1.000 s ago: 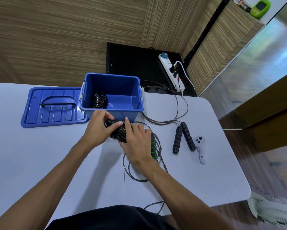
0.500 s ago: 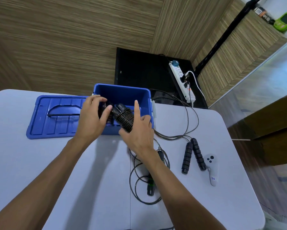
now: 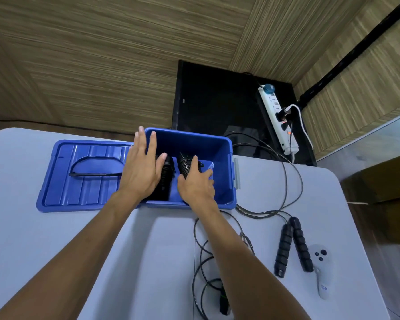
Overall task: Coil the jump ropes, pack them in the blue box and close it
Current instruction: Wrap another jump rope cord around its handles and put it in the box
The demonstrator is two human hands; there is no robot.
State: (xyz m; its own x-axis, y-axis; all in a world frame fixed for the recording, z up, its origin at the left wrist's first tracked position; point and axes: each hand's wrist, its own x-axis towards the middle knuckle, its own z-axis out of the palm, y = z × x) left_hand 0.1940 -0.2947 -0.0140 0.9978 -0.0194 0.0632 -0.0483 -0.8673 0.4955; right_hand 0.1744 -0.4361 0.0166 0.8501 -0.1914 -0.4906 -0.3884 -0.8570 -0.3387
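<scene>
Two hands are reaching forward over the tabletop [image 3: 55,239] and into the blue box [image 3: 226,181]. Nearest us, under the right forearm, a loose rope [image 3: 201,269] sprawls with a green-banded handle [image 3: 223,301] just showing. Off to the right of that arm lie two black foam handles [image 3: 291,245] side by side, their cord trailing away past the box, and a white controller [image 3: 322,273] just beyond them. Up at the box, the right hand [image 3: 198,187] has its fingers curled down on a coiled rope bundle [image 3: 186,165] inside. The left hand [image 3: 143,169] is spread flat, fingers straight, over the box's left rim, gripping nothing, above a second black bundle [image 3: 165,179] on the box floor. Left of the left hand, the blue lid [image 3: 83,174] lies flat on the tabletop, touching the box. Beyond everything, a white power strip [image 3: 277,121] sits on the floor.
</scene>
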